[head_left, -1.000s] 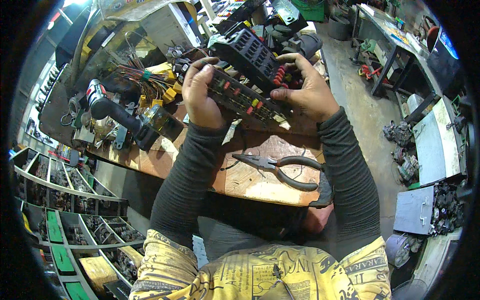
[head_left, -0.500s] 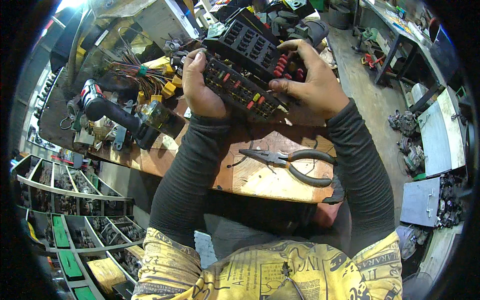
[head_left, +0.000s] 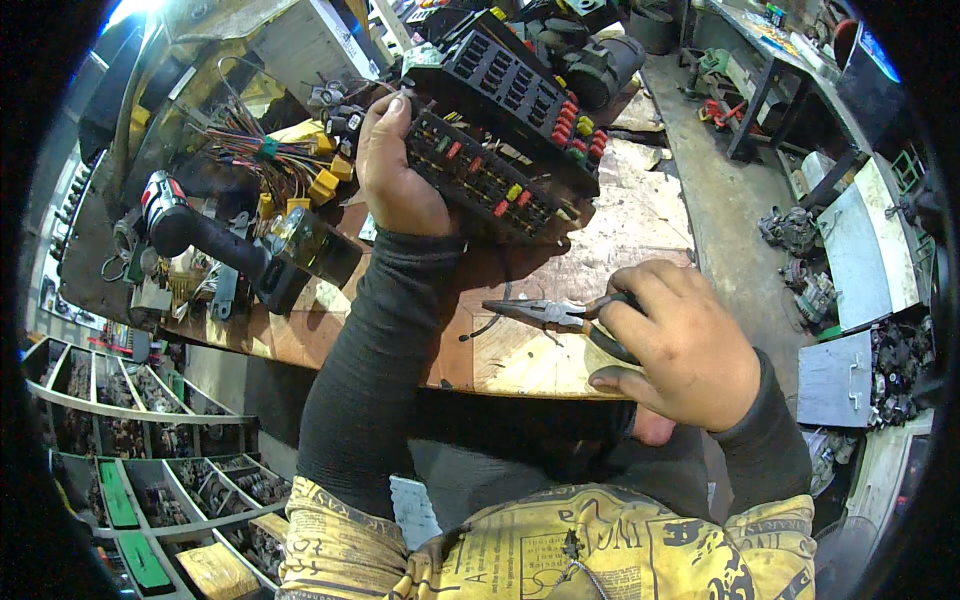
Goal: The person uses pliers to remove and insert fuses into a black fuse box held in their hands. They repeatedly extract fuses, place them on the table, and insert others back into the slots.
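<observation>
My left hand [head_left: 398, 180] grips the left end of a black fuse box [head_left: 480, 178], which it holds tilted over the bench. Red, green and yellow fuses sit in its lower section. The upper section is a black housing with rows of slots [head_left: 505, 82] and a cluster of red plugs at its right end. My right hand [head_left: 685, 335] is closed around the dark handles of long-nose pliers [head_left: 535, 312]. The pliers lie low over the wooden bench top, jaws pointing left; whether they touch it I cannot tell.
On the bench's left side lies a cordless power tool [head_left: 215, 235], beside a wire bundle with yellow connectors [head_left: 275, 160]. Divided parts bins [head_left: 140, 400] stand at lower left. A grey cylindrical part [head_left: 608, 72] sits behind the fuse box. Another workbench [head_left: 790, 60] stands far right.
My right hand has let go of the fuse box and come down and toward me onto the pliers' handles. My left hand still holds the fuse box.
</observation>
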`<state>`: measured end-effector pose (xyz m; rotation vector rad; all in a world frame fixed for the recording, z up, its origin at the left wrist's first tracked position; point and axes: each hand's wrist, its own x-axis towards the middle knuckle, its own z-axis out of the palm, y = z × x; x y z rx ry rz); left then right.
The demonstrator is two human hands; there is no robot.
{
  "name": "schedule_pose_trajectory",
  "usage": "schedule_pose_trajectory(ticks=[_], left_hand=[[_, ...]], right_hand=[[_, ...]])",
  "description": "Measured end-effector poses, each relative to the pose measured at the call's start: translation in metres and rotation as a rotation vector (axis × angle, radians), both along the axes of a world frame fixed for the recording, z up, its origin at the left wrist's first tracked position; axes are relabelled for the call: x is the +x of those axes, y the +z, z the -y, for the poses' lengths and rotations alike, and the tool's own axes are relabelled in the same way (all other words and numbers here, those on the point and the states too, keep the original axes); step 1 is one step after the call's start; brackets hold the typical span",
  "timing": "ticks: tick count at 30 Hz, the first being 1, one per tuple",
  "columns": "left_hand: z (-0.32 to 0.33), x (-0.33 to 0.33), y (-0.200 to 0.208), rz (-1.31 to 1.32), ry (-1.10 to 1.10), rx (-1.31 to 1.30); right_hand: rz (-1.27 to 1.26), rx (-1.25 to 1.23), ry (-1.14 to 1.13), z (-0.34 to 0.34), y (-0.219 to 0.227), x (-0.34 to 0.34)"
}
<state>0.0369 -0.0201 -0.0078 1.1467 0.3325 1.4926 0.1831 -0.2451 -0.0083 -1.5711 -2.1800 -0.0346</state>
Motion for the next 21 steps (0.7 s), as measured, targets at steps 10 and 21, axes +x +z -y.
schedule_pose_trajectory(ticks=[10,21], left_hand=[[0.007,-0.001,0.002,0.020,-0.043,-0.031],[0.000,0.001,-0.003,0.017,0.001,-0.017]], right_hand=[[-0.018,-0.043,-0.118,0.033,0.002,-0.001],[-0.666,-0.504,-0.194,0.040,0.018,0.009]])
